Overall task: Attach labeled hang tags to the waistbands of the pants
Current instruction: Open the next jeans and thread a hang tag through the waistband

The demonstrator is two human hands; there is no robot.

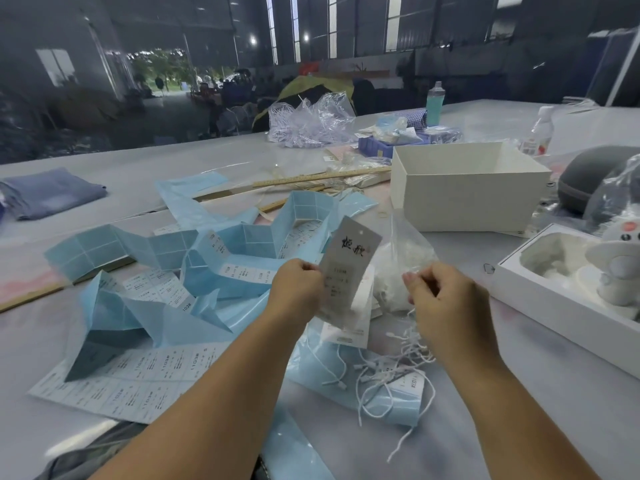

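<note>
1. The left hand (298, 285) pinches a hang tag (348, 271) by its left edge, holding it upright and slightly tilted above the table (145, 157).
2. The tag shows dark brush-style characters near the top, a small hole above them, and a printed label lower down.
3. The right hand (441, 294) is just right of the tag, its fingers curled; a thin white string (412, 315) hangs below it, but whether the fingers hold it I cannot tell.
4. Behind the right hand lies a clear bag (405, 251) with white contents.
5. More white strings (391, 372) lie loose on the table near the person, below both hands.
6. Blue backing sheets (221, 258), folded and crumpled, spread across the left and middle of the table; white label sheets (138, 379) lie at the near left.
7. Folded blue pants (52, 194) sit at the far left, well apart from the hands.
8. An open white box (464, 199) stands at the far right, with wooden rulers (311, 178) to its left.
9. A white tray (568, 292) sits at the right edge.
10. Crumpled clear plastic (311, 119) and a bottle (434, 103) lie farther back.
</note>
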